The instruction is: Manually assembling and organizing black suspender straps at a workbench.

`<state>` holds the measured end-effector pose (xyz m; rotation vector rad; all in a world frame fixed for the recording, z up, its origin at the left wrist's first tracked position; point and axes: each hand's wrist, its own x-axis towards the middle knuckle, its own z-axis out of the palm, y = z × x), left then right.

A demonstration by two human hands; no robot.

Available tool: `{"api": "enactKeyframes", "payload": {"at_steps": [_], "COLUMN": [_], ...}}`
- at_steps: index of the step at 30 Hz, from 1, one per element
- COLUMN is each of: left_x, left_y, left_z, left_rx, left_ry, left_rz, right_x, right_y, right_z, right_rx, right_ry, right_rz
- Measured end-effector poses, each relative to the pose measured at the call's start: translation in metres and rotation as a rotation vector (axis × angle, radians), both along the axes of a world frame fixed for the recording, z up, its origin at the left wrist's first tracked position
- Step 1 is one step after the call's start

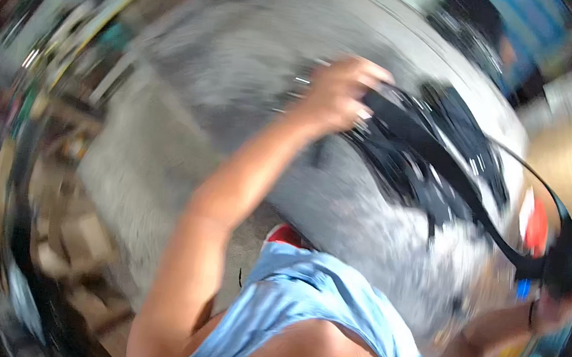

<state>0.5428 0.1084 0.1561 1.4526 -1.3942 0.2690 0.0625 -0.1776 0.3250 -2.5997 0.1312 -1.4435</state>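
A wide black strap point(440, 159) runs slantwise between my two hands, high on the left and low on the right. My left hand point(340, 93) is closed round its upper end, with the arm stretched forward over the grey floor. At the right edge, my right hand point(571, 292) grips the other end, where the strap is folded back on itself. A narrower black length arcs above it to the same hand. Behind and below the strap lies a heap of black straps point(399, 168). Motion blurs both hands, so finger detail is partly lost.
The grey concrete floor point(245, 50) spreads out ahead of me. Cardboard-coloured boxes and pieces point(86, 239) clutter the left side. A red round thing point(534, 222) stands at the right, before a tan panel point(565, 168). A dark bundle point(469, 22) sits at the far right.
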Motion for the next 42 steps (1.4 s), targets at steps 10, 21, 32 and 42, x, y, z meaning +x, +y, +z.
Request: {"api": "enactKeyframes", "payload": {"at_steps": [10,21,32,42], "left_x": [0.048,-0.054,-0.041,-0.025], "left_y": [0.015,0.013,-0.002,-0.019], "left_z": [-0.130,-0.242,-0.244,-0.244], "left_rx": [0.721,0.903,0.886,0.881], "left_ry": [-0.394,-0.611,-0.479,-0.361], "left_rz": [-0.067,-0.120,-0.182,-0.191], "right_x": [-0.004,-0.123,-0.133,-0.134], "right_y": [0.038,0.072,0.065,0.065], "right_z": [-0.209,-0.413,-0.421,-0.428], "right_rx": [0.912,0.615,0.463,0.400], "right_ry": [0.844,0.996,0.987,0.940], "right_rz": [-0.524,-0.875,-0.994,-1.031]}}
